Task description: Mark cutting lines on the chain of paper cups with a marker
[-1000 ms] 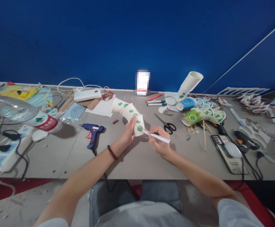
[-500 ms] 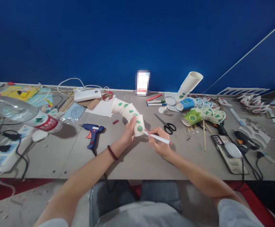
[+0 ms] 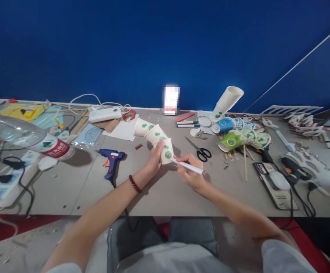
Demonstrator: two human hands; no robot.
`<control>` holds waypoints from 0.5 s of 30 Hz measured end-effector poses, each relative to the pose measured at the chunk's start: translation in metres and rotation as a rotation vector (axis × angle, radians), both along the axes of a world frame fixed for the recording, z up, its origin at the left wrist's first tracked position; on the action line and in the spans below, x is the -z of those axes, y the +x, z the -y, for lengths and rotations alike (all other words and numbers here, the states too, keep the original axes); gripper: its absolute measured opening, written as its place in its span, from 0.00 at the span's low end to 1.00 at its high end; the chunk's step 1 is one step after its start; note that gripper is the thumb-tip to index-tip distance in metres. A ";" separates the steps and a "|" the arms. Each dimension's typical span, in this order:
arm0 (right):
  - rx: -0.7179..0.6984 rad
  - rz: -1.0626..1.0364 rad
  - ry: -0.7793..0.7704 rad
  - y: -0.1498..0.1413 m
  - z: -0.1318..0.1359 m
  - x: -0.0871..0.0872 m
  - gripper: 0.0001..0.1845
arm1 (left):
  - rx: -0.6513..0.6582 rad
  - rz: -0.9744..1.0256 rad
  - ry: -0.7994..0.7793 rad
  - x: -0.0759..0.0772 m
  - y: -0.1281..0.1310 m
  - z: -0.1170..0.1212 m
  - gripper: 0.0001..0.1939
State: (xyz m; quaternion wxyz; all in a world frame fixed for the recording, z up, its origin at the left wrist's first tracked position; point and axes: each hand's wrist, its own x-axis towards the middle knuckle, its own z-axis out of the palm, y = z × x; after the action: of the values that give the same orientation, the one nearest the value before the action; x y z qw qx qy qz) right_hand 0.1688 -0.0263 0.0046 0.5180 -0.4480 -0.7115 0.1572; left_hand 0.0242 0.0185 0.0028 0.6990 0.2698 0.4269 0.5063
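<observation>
Left hand (image 3: 154, 159) and right hand (image 3: 192, 177) curl near each other.

The white paper cups (image 3: 155, 134) bear green spots, the marker (image 3: 191, 167) is white, the glue gun (image 3: 114, 159) blue.

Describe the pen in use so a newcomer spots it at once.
Below the blue wall runs a grey table, with a bent row of green-printed white cups near its middle. The right hand holds the white pen, tip at the nearest one. Unlike the markers lying beyond, it is in hand.
</observation>
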 end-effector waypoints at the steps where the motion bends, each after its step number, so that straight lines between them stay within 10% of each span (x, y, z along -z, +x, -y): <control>1: 0.003 0.004 0.002 0.000 0.000 0.000 0.03 | 0.000 0.000 0.000 0.000 0.000 0.000 0.30; 15: -0.005 0.009 0.029 0.000 0.000 0.001 0.02 | -0.009 0.000 0.007 0.002 0.001 0.000 0.31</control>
State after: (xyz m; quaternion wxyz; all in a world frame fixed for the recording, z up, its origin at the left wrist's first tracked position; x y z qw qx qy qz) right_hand 0.1685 -0.0265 0.0038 0.5209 -0.4394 -0.7172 0.1461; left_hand 0.0254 0.0189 0.0004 0.6956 0.2705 0.4263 0.5111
